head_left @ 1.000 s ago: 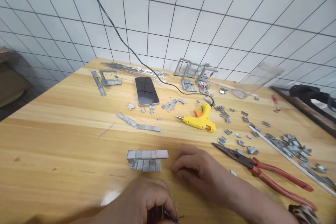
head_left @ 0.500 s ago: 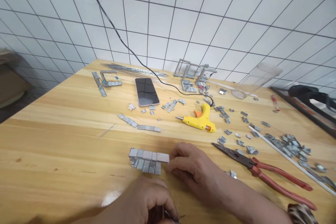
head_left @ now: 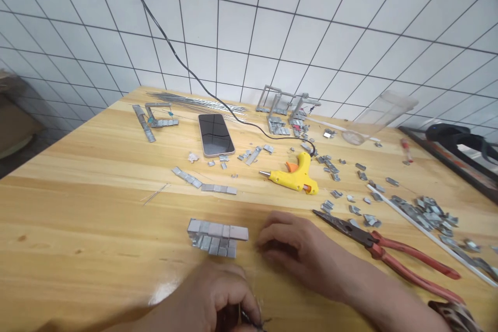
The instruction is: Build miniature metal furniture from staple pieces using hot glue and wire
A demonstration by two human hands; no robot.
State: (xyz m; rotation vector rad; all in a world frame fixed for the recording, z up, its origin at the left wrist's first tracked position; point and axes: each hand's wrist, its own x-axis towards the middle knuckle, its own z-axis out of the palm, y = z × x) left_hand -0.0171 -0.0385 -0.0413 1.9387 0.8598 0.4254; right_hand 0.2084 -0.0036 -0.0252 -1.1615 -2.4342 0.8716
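Observation:
At the bottom edge my left hand [head_left: 218,290] is closed, its fingers pinching a small dark, thread-like thing [head_left: 249,317] that is mostly hidden. My right hand [head_left: 295,249] rests on the table with curled fingers, the fingertips brought together; whatever is in them is hidden. Between and just beyond the hands stands a small piece made of joined silver metal strips [head_left: 218,230], an upper row above a lower one. Neither hand visibly grips it. Pliers with red handles [head_left: 373,241] lie right of my right hand, and a yellow glue gun [head_left: 293,176] lies beyond it.
A phone [head_left: 216,135] and thin metal rods [head_left: 187,99] lie further back. Small metal frames [head_left: 278,119] stand near the tiled wall. Loose metal bits [head_left: 431,215] are heaped at the right beside a white strip [head_left: 412,233]. A clear plastic cup [head_left: 377,116] lies tipped over.
My right hand has drawn slightly away to the right from the end of the metal piece. The left hand keeps its pinch. The whole view has shifted a little.

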